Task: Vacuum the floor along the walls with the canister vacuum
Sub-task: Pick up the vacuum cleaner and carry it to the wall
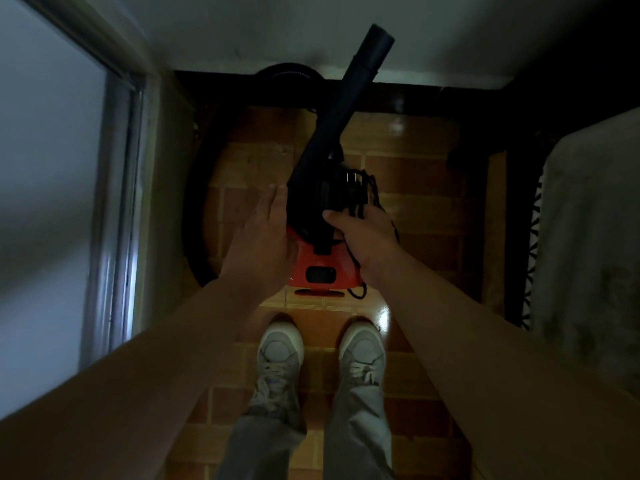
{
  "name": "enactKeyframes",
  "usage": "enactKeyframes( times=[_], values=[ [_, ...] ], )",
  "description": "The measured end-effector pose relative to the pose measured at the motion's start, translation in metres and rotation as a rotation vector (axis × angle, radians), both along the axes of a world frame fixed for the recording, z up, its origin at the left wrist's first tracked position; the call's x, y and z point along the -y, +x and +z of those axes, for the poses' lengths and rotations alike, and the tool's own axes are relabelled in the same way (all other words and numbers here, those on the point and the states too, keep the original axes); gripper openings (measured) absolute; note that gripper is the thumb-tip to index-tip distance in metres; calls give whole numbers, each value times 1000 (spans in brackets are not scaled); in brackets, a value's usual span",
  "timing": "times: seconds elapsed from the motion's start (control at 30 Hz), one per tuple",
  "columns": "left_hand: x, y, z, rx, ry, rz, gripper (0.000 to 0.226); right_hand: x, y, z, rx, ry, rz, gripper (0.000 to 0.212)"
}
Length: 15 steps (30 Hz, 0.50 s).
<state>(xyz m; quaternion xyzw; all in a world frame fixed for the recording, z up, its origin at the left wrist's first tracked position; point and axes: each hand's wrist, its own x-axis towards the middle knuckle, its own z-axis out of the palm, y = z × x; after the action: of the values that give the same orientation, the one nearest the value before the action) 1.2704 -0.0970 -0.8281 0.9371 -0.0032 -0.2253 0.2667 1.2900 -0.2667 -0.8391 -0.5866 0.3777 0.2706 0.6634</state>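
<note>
Tile floor (415,209), narrow spot: window (52,168) left, pale cloth (588,237) right, wall far. Vacuum (322,268) sits on the floor just beyond the shoes (280,351), red body near, black top far. Hose (194,220) loops wide on the left, likely parked out of the way. Black tube (349,88) rises from the top toward the far wall. Left hand (263,237): fingers straight, tips touching the housing's left side, probably steadying it. Right hand (367,233): fingers curled round the bundled cord (360,192) on top; can't tell if a handle is also in the grip. Plug (351,177) prongs are showing, so it's not powered. Judgement: setup stage, no vacuuming yet.
</note>
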Motion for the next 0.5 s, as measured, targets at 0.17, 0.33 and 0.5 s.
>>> enactKeyframes(
  times=[0.17, 0.33, 0.5],
  values=[
    [-8, 2, -7, -15, -69, -25, 73, -20, 4, -2, -16, -6, -21, 60],
    [-12, 11, -13, 12, -108, 1, 69, -34, 9, -2, -20, -138, -34, 88],
    [-16, 17, -27, -60, -150, 12, 71, -38, 13, -13, -21, -167, 23, 85]
  ],
)
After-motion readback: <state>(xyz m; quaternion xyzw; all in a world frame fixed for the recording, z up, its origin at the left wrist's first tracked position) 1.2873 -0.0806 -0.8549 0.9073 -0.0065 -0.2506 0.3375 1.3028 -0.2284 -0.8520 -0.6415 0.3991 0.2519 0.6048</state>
